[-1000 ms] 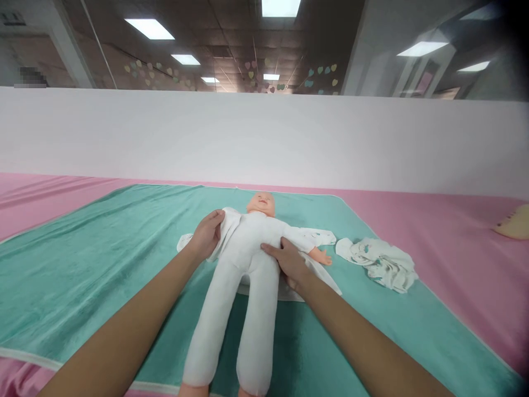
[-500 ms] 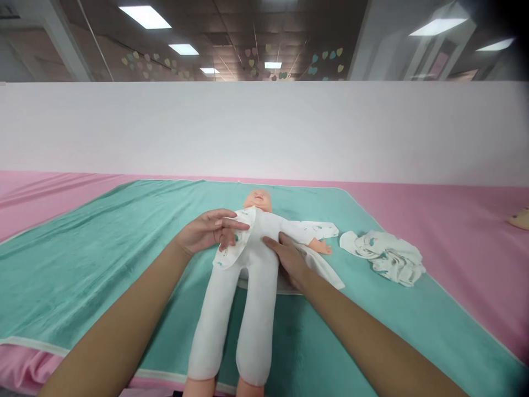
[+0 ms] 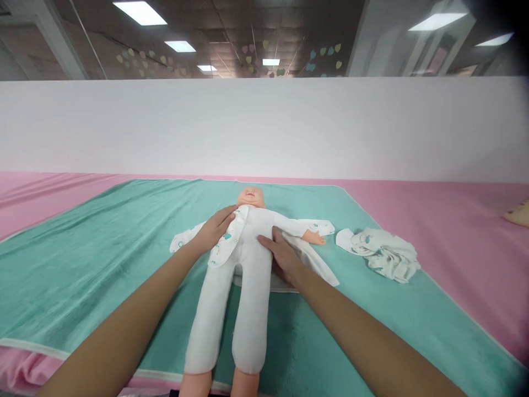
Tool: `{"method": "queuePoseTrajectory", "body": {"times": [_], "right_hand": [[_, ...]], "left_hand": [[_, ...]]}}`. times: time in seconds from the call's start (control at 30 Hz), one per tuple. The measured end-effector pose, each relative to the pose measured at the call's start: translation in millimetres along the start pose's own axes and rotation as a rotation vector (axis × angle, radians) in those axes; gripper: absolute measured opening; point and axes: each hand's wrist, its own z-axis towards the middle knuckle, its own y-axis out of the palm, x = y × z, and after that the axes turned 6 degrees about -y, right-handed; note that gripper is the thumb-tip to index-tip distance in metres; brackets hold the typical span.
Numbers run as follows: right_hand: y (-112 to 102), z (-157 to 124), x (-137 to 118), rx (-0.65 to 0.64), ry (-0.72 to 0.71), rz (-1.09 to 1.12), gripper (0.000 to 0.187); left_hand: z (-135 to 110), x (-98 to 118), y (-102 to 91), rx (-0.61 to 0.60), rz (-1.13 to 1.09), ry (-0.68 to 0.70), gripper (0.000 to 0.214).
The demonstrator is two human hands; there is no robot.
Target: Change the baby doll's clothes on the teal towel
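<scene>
A baby doll (image 3: pixel 256 231) with a white cloth body lies on its back, head away from me. A white printed baby shirt (image 3: pixel 225 242) covers one side of its chest on the left. The shirt's other half is spread beneath the doll on the right, with a sleeve (image 3: pixel 322 226) lying behind the doll's arm. My left hand (image 3: pixel 215 229) lies with extended fingers on the shirt near the doll's shoulder. At the doll's right-hand flank, my right hand (image 3: pixel 285 256) has its thumb on the torso, while its other fingers are partly hidden along the side.
A crumpled printed white garment (image 3: pixel 384 253) lies to the right on the green blanket (image 3: pixel 103 248). Pink cloth (image 3: pixel 463 237) extends under the blanket. A white low wall (image 3: pixel 264 127) stands behind. A beige object (image 3: pixel 518 214) shows at the right edge.
My left hand has come down from above the shirt onto the doll's shoulder area. The left sleeve now shows beyond it. My right hand stays at the doll's side.
</scene>
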Motion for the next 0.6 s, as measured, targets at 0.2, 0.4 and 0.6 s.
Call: {"method": "queuePoseTrajectory", "body": {"times": [0.2,0.4,0.6], "right_hand": [[-6,1,-3,-0.036,-0.011,0.098,0.045],[-15,4,2,-0.022,-0.006,0.128,0.045],[-17,2,1,-0.011,-0.012,0.146,0.044]], "left_hand": [[-35,20,14.3,0.004,0.085,0.046,0.039],[-96,0,-7.1,-0.011,0.338,-0.002,0.052],[-106,-3,-3.5,0.226,0.532,0.135,0.014]]}}
